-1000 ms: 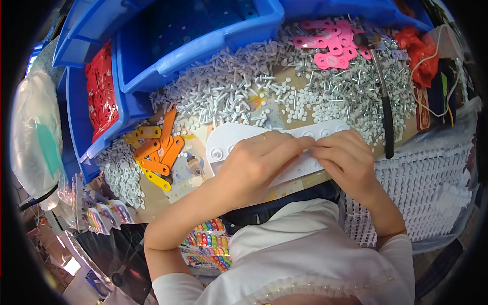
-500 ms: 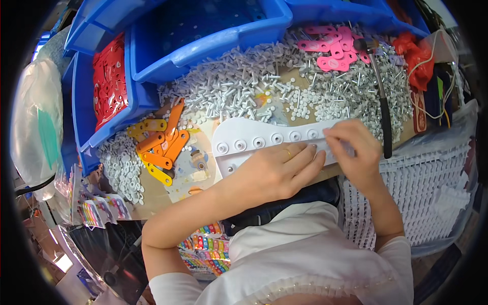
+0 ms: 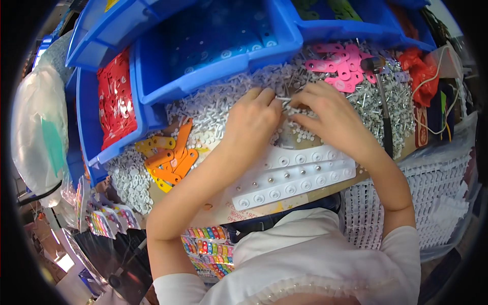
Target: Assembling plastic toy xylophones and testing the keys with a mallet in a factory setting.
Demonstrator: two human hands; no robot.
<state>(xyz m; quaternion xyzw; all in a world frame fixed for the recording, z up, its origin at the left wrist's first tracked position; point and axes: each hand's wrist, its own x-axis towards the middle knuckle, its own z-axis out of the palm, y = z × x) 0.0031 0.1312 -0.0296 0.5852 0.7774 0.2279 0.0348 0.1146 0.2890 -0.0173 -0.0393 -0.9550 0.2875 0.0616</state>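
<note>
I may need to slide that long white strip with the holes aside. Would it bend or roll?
The white strip lies flat on the bench, so it probably slides rather than rolls. It looks like thin moulded plastic: likely light, perhaps flexing slightly if lifted by one end. The small pins seated in it might shake loose.

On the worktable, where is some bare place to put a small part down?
Little is free: a brown strip of table between the orange strips and the white perforated plate. Behind it, white rivets lie heaped around the left hand and right hand, up to the blue bins.

white plate partly under left forearm, fingers hiding tiny pins
</note>
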